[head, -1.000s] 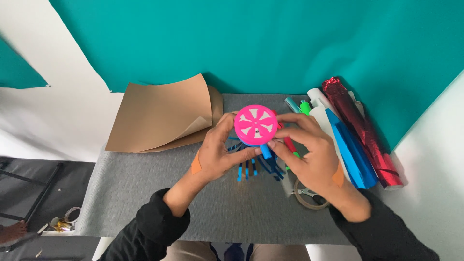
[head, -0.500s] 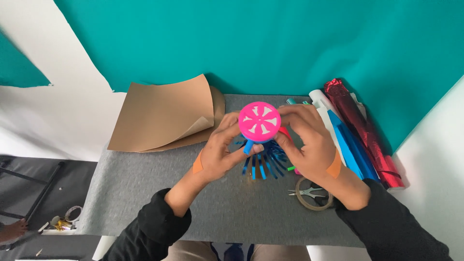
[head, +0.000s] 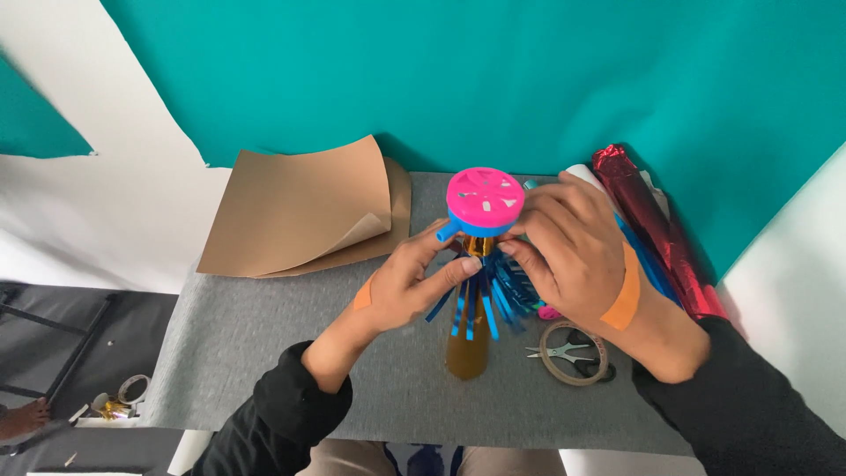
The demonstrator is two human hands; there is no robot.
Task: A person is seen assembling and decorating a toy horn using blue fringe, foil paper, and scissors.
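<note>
Pinching a brown tube (head: 467, 353) hung with blue fringe (head: 493, 295), the left hand (head: 407, 286) closes thumb and forefinger just under the pink cap (head: 484, 199). Right hand (head: 577, 251), at 3 o'clock of the cap, curls its fingers against the cap's rim. Scissors (head: 557, 352) inside a tape ring (head: 574, 353) lie at 4 o'clock; brown paper (head: 300, 211) at 9 o'clock; red foil roll (head: 656, 231) at 3 o'clock.

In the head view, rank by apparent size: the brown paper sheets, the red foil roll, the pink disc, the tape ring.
1. brown paper sheets, clearly largest.
2. red foil roll, long but narrow.
3. pink disc and tape ring: look alike; the disc is raised nearer the camera, so unranked.
</note>
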